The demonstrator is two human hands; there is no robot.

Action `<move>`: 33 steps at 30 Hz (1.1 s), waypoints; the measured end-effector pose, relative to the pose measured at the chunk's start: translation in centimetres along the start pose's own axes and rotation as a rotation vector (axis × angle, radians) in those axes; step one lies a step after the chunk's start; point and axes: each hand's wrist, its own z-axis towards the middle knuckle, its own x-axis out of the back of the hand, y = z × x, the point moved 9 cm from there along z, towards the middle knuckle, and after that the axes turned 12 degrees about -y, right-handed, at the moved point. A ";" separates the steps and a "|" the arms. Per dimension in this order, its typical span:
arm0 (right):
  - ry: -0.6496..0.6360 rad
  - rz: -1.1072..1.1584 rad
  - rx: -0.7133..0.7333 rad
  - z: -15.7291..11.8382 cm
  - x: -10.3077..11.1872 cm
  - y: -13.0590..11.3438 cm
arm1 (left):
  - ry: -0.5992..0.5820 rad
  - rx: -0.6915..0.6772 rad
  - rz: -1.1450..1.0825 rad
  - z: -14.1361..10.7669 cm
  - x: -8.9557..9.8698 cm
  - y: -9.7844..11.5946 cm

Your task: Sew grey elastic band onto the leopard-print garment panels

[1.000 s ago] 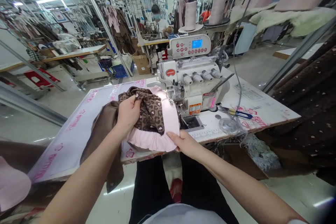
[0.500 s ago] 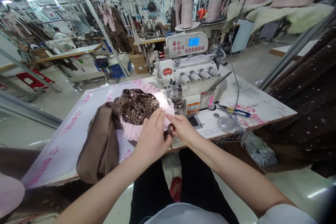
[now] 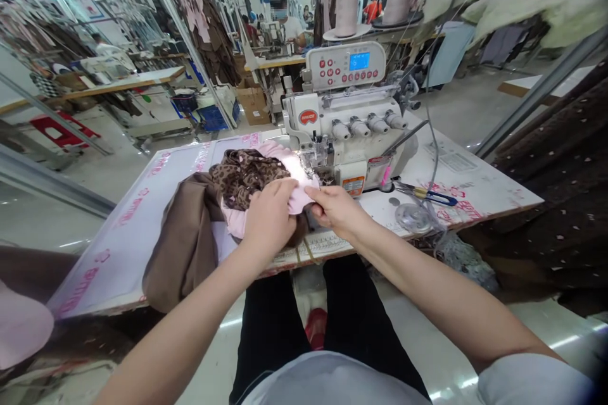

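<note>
Pink fabric [image 3: 300, 200] is stretched between my two hands, right in front of the needle area of a white overlock sewing machine [image 3: 304, 119]. My left hand [image 3: 272, 214] lies over the cloth with its fingers closed on the pink edge. Thumb and fingers of my right hand [image 3: 336, 207] pinch the right end of that edge. Bunched leopard-print fabric [image 3: 247, 176] sits inside the pink cloth, left of the needle. A length of plain brown fabric [image 3: 183, 240] trails to the left and over the table's front edge. The machine's lamp lights the cloth brightly.
Thread snips [image 3: 432, 195] and a clear plastic disc [image 3: 412, 218] lie right of the machine on the white table [image 3: 128, 234]. Thread cones [image 3: 346, 5] stand behind it. Dark dotted fabric [image 3: 560, 177] hangs at the right. A co-worker [image 3: 284, 19] sits further back.
My right hand has moved slightly up and right, drawing the pink edge outward and flatter. My left hand has shifted a little up, its fingers more bent. The camera view has tilted slightly.
</note>
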 end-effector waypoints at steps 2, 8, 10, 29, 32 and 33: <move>0.007 0.037 0.003 -0.3 -0.4 0.8 | -0.008 -0.063 0.146 -0.1 0.5 -0.5; 0.038 0.156 0.028 -0.6 -0.8 2.8 | -0.160 -0.287 0.462 -1.8 -0.3 0.7; 0.049 0.172 0.012 -0.4 -0.6 2.9 | -0.189 -0.261 0.496 -1.8 -0.4 1.4; 0.425 -2.017 -0.352 -6.2 22.6 -8.5 | -0.475 0.126 0.061 -1.2 2.0 -5.5; 0.386 -2.058 -0.359 -6.8 21.5 -8.9 | -0.632 0.181 -0.641 -3.0 -0.8 -6.9; 0.394 -2.063 -0.376 -7.3 20.9 -9.1 | -0.674 0.244 -0.872 -3.3 -1.8 -7.6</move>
